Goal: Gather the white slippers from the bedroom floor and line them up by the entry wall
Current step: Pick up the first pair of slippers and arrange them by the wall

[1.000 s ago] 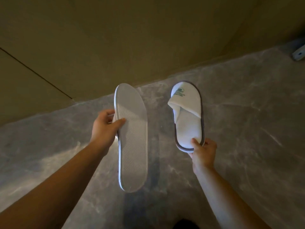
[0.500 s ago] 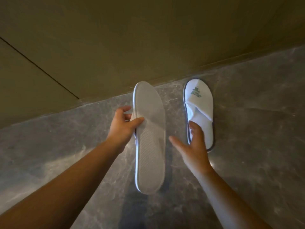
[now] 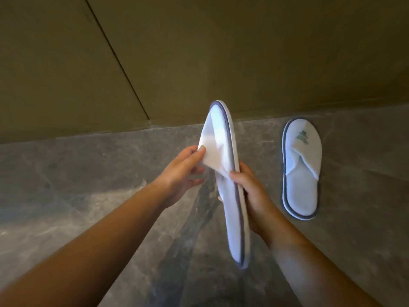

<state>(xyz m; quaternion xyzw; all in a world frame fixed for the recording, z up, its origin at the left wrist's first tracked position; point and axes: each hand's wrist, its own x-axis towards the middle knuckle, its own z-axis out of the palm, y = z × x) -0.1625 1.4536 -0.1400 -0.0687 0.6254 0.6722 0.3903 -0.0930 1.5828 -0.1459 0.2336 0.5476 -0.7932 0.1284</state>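
One white slipper (image 3: 301, 169) with a grey rim and a green logo lies flat on the grey floor, toe towards the wall. A second white slipper (image 3: 223, 156) hangs in the air on its edge, toe up, its sole facing right. My left hand (image 3: 183, 171) pinches the slipper's white toe strap between thumb and fingers. My right hand (image 3: 252, 191) grips the sole from the right side, around its middle. The held slipper is to the left of the one on the floor, apart from it.
An olive-brown wall (image 3: 221, 52) with a dark vertical seam runs across the top, meeting the grey marble floor (image 3: 88, 185). Bare floor lies to the left of the slipper on the ground.
My right hand left the floor slipper and took hold of the slipper in the air. That slipper turned from sole-facing-me onto its edge. My left hand shifted to its strap.
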